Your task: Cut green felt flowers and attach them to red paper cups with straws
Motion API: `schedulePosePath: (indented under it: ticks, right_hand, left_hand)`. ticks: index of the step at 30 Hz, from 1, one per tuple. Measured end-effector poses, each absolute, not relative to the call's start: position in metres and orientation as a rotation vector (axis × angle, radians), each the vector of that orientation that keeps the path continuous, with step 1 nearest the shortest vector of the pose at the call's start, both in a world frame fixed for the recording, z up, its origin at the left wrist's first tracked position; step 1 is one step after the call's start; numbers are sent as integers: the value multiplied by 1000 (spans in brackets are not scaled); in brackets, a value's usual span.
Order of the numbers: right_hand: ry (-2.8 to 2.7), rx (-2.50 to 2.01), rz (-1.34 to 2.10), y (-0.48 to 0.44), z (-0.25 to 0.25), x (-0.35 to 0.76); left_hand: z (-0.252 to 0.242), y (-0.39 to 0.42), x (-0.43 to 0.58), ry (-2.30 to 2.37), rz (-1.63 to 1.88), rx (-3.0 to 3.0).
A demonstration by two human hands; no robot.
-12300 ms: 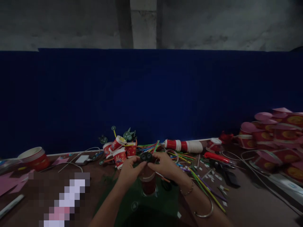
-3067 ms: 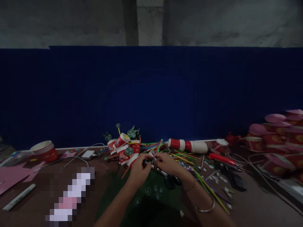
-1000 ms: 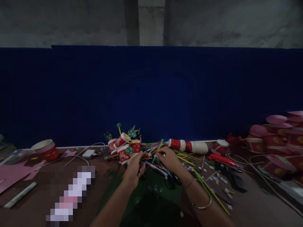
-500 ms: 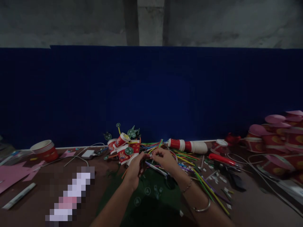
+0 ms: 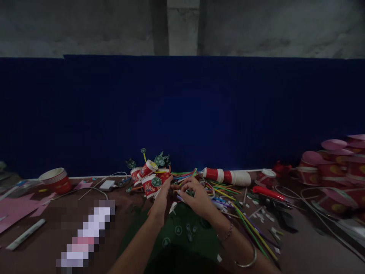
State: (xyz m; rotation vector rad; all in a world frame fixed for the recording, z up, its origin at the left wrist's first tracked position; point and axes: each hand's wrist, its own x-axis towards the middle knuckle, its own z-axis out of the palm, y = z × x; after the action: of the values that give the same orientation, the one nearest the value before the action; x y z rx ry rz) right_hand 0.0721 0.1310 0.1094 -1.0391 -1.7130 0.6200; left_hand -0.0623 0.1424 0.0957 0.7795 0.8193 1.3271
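Note:
My left hand (image 5: 161, 201) is held over the near edge of the cup pile, its back turned to the left. Its fingertips come together with those of my right hand (image 5: 196, 197), whose fingers are bent into a pinch. What lies between them is too small and dark to name. A white scrap (image 5: 173, 207) shows just under the hands, above a dark green sheet (image 5: 159, 243) printed with small round emblems. A purple tip (image 5: 179, 198) peeks out beside my right fingers. Red paper cups (image 5: 148, 185) with green round cutouts lie just beyond my left hand.
Coloured sticks (image 5: 251, 228) and white scraps spread to the right, near a stack of paper cups (image 5: 236, 177) and a red-handled tool (image 5: 268, 193). Pink-topped cups (image 5: 310, 171) crowd the far right. Left are a white adapter (image 5: 107, 185), a marker (image 5: 25, 234) and pink paper (image 5: 17, 209).
My right hand has come slightly lower and its fingers have curled more. A white scrap now shows below the hands. The purple and white pen is now mostly hidden by my right hand.

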Motion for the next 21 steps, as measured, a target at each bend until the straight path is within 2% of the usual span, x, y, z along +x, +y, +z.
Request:
schedulePosePath:
  ticks: [4, 21]
  right_hand:
    - [-1743, -1149, 747, 134, 100, 68]
    - [-1818, -1181, 666, 140, 89, 69]
  left_hand:
    - [94, 143, -64, 798, 1297, 747]
    - [102, 137, -64, 720, 1146, 923]
